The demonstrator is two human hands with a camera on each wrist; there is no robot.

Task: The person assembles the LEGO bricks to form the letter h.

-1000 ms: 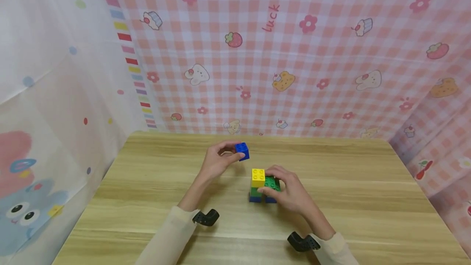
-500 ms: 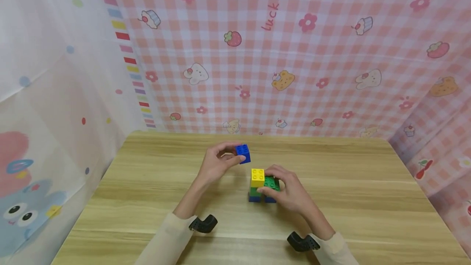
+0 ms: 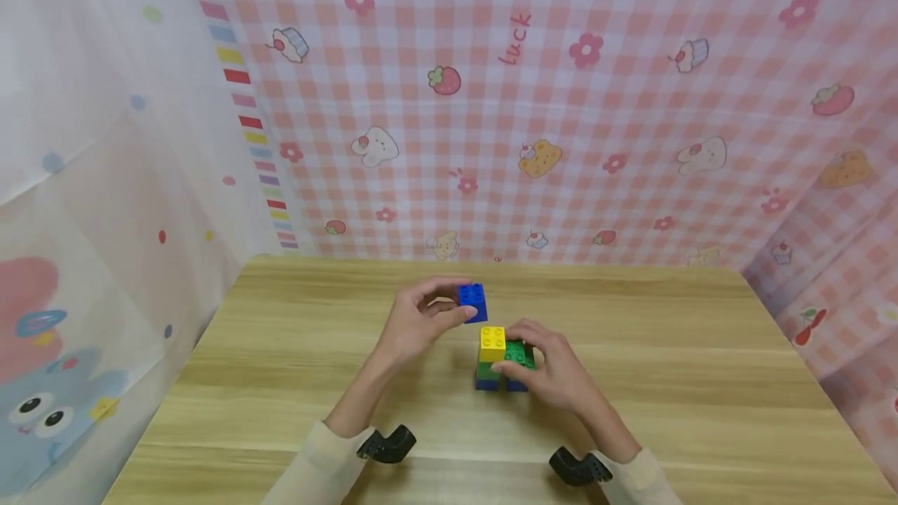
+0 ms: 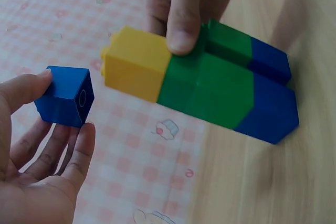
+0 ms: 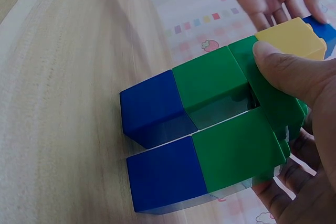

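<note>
My left hand (image 3: 415,322) pinches a small blue toy building brick (image 3: 473,302) between thumb and fingertips, studs up. That brick is held in the air, just behind and above a yellow brick (image 3: 493,343), and does not touch it. The yellow brick tops one side of a brick build with green bricks (image 5: 212,85) in the middle and two blue legs (image 5: 152,108) at the bottom. My right hand (image 3: 557,371) grips the build at its upper green brick, thumb on the near side. Some far-side fingers are partly hidden in the head view.
A light wooden table (image 3: 281,365) lies under both hands. Behind it hangs a pink checked cloth (image 3: 491,115), with a white printed cloth (image 3: 91,178) at the left. Each wrist carries a black camera mount (image 3: 387,444).
My left hand has brought the blue brick a little right and nearer, closer to the yellow brick. The right hand and the build have stayed in place.
</note>
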